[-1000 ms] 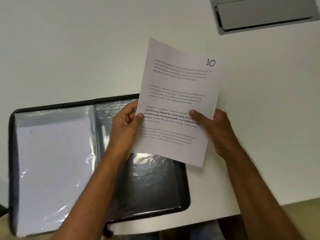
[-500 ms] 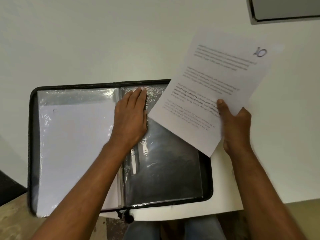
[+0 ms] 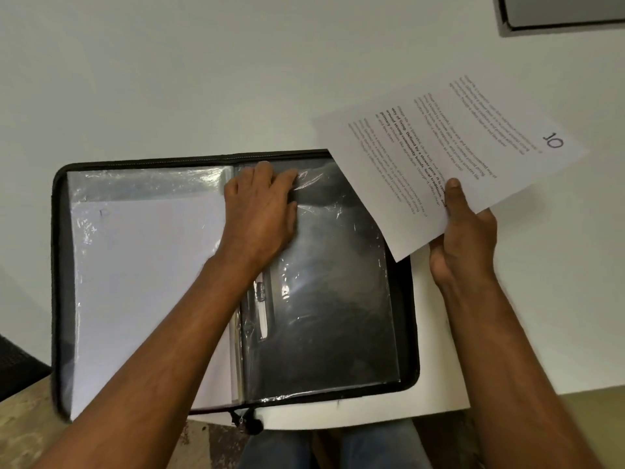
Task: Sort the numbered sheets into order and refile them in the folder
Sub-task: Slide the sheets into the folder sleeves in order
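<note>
Desk: white, carries everything; grey tray-like item at far right corner, cropped.

Folder: black, zipped type, lying open flat at near edge. Left page filled with a sheet face down under plastic. Right page: clear sleeve over black backing, nothing inside by the look of it.

Sheet: marked "10", printed text, held tilted above folder's far right corner, overlapping it.

Right hand: pinching sheet at near edge, thumb on top, fingers underneath.

Left hand: flat on sleeve's top edge near spine, fingers fairly straight, holding nothing; fingertips at sleeve mouth, plastic crinkled there.

Step in hand, judged: refiling sheet 10, sleeve being readied. Earlier numbers presumably filed already; cannot confirm.

Next move calls for: lifting top layer of sleeve to open mouth, squaring sheet to folder, feeding it in from top. Risk: corner catching on plastic, creasing.
</note>
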### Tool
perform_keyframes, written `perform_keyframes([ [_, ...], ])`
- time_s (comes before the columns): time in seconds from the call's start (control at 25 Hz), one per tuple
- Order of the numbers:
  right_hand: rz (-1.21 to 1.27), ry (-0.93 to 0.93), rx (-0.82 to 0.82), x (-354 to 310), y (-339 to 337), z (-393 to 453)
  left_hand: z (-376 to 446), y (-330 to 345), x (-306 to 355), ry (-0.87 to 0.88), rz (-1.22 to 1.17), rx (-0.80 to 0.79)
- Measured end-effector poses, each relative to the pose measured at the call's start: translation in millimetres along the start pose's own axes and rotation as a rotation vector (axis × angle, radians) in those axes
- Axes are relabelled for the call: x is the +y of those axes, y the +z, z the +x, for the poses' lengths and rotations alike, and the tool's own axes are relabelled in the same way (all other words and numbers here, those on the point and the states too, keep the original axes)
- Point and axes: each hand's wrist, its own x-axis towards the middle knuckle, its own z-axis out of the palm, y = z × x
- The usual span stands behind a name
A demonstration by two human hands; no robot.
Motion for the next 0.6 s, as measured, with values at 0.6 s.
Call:
perform_keyframes([
  [0.6, 0.162, 0.111, -0.09, -17, 31, 41, 60, -29, 0, 0.052, -0.112, -0.174],
])
